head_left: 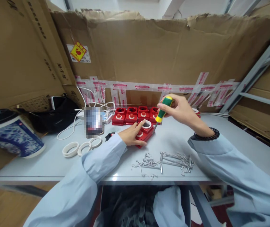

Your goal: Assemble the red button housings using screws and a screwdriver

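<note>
While the left hand [133, 135] clasps the red unit [148, 135], apparently steadying it, the right hand [177, 108] grips a screwdriver [164, 109] at its two-o'clock edge. Screws [148, 161] lie handy at six o'clock.

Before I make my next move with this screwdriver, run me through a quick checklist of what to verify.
1. Box held: ok; the left hand is on the red box, fingers on top.
2. Tool gripped: ok; the right hand holds the screwdriver by its green and yellow handle.
3. Tip seated: cannot tell; the shaft slants down to the box's right side, but its end is too small to judge.
4. White ring fully home: cannot tell; it sits on the box.
5. Small screws clear of the box: ok; they lie loose nearer the table's front edge.
</note>
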A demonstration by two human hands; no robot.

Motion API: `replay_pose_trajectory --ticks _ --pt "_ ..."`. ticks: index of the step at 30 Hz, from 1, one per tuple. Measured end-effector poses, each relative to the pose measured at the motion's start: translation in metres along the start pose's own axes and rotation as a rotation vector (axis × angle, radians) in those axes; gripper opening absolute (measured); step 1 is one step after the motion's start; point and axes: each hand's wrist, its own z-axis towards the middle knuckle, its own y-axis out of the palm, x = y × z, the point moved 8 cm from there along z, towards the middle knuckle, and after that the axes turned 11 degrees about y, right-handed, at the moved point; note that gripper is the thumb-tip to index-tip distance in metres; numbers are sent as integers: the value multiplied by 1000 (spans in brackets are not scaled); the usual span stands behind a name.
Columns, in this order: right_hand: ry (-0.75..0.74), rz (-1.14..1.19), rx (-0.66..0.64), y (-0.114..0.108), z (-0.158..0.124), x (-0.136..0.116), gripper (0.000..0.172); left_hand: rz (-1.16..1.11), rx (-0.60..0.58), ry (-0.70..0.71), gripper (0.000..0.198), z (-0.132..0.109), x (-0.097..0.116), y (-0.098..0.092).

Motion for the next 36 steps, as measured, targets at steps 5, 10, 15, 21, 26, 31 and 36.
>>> replay_pose_trajectory --ticks 5,10,15,21,26,31,36 --pt "153 205 -213 31 -27 17 36 -4 40 -29 100 1 -4 1" --pt "215 288 -242 48 -36 37 35 -61 108 128 105 1 -5 -15" --pt "225 302 -227 54 -35 48 35 -182 103 255 113 5 -6 -14" --pt "213 282 -229 56 -35 50 34 -304 103 215 106 7 -17 -10" --pt "214 272 -243 54 -36 47 35 -254 133 189 105 7 -20 -14" --pt "201 280 -168 34 -36 36 35 -98 187 164 101 6 -16 -18" --pt "153 307 -91 14 -37 27 35 -170 188 188 95 3 -7 -16"
